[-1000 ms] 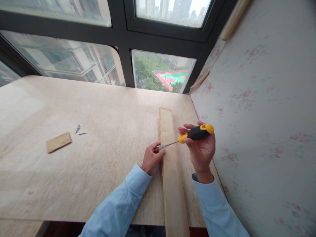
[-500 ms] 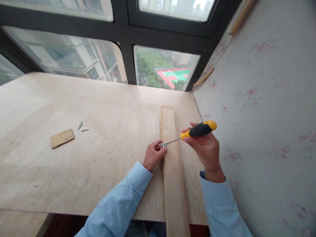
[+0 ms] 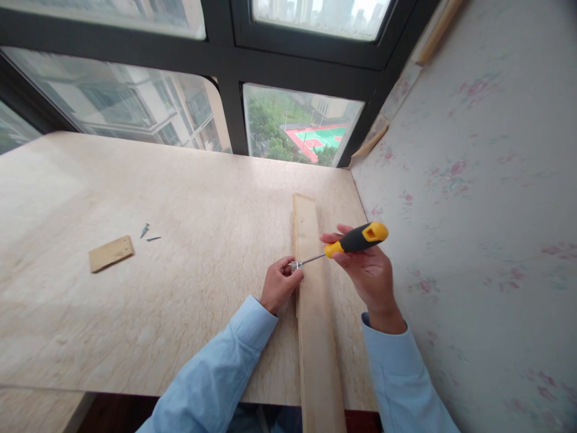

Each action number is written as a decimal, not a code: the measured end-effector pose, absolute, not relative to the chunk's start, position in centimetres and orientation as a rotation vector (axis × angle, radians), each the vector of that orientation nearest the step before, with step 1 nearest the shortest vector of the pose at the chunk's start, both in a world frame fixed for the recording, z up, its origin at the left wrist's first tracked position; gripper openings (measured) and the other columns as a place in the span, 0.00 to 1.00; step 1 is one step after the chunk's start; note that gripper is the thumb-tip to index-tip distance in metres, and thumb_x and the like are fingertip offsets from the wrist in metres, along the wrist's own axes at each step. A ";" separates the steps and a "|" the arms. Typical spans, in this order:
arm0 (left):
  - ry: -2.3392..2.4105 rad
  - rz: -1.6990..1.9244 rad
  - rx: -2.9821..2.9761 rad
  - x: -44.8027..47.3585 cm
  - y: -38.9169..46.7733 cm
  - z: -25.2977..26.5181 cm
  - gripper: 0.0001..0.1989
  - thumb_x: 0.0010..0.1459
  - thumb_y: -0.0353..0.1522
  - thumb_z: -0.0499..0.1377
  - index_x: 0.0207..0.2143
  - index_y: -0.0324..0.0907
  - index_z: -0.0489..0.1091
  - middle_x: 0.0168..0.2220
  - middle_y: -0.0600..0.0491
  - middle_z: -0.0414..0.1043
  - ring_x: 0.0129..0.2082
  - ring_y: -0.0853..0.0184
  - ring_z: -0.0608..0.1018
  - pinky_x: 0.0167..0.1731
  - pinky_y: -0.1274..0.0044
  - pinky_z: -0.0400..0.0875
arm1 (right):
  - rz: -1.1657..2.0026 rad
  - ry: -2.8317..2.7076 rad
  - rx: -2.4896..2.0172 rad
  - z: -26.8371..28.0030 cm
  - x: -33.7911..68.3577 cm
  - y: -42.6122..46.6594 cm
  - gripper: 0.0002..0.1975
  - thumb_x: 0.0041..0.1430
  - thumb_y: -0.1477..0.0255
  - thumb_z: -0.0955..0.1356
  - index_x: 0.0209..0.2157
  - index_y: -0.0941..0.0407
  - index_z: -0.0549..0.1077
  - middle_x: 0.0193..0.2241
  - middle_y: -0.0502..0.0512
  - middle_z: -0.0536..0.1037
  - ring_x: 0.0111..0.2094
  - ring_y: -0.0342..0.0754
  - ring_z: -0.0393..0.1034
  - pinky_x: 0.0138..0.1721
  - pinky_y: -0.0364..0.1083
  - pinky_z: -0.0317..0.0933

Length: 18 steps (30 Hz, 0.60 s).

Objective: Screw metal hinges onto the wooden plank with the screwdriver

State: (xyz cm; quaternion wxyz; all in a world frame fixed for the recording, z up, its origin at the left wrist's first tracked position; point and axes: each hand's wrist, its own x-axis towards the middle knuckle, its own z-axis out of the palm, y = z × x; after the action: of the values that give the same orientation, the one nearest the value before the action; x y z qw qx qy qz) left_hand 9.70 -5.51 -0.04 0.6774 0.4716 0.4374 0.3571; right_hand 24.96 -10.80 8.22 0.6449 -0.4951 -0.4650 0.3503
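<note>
My right hand (image 3: 367, 270) grips the yellow-and-black handle of a screwdriver (image 3: 358, 239). Its shaft slants down to the left across a long wooden board (image 3: 318, 325). At the board's left edge, my left hand (image 3: 280, 285) pinches a small silvery metal piece (image 3: 296, 266) between thumb and fingers, and the screwdriver's tip meets it there. The fingers partly hide this piece, so its exact kind is unclear. A second wooden strip appears to lie under the board, showing along its left side.
On the marble-patterned sill (image 3: 180, 313) to the left lie a small wooden piece (image 3: 111, 254) with holes and two loose screws (image 3: 145, 230). A flowered wall (image 3: 473, 240) rises close on the right. Dark window frames (image 3: 234, 120) stand behind the sill.
My right hand has shifted a little to the left with the screwdriver, whose handle has turned in the grip. My left hand stays at the metal piece.
</note>
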 end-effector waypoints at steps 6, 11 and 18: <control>0.987 0.805 1.068 9.6 -5.5 0.0 0.12 0.44 0.31 0.62 0.34 0.37 0.75 0.23 0.57 0.70 0.22 0.72 0.71 0.22 0.82 0.62 | 0.591 -1.041 -1.206 6.8 24.8 -9.8 0.18 0.47 0.65 0.78 0.39 0.50 0.74 0.35 0.49 0.79 0.40 0.50 0.75 0.50 0.55 0.69; 0.973 0.818 1.081 9.6 -5.5 -0.4 0.12 0.44 0.30 0.61 0.34 0.36 0.75 0.23 0.57 0.70 0.22 0.72 0.71 0.23 0.83 0.62 | 1.005 -1.049 -1.031 7.8 25.4 -10.5 0.31 0.57 0.66 0.73 0.60 0.43 0.61 0.60 0.53 0.70 0.63 0.52 0.61 0.58 0.60 0.64; 0.987 0.807 1.085 9.7 -5.4 -0.3 0.14 0.43 0.31 0.61 0.35 0.36 0.75 0.23 0.57 0.71 0.22 0.72 0.70 0.22 0.83 0.61 | 0.959 -1.056 -1.118 8.0 26.2 -10.5 0.22 0.56 0.68 0.74 0.51 0.49 0.71 0.48 0.55 0.81 0.52 0.53 0.74 0.58 0.59 0.64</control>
State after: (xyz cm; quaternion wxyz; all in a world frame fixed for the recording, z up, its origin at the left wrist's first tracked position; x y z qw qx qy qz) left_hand 9.67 -5.44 -0.33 0.6696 0.4812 0.4378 0.3582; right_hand 26.19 -10.54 7.95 0.6169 -0.4856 -0.4585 0.4165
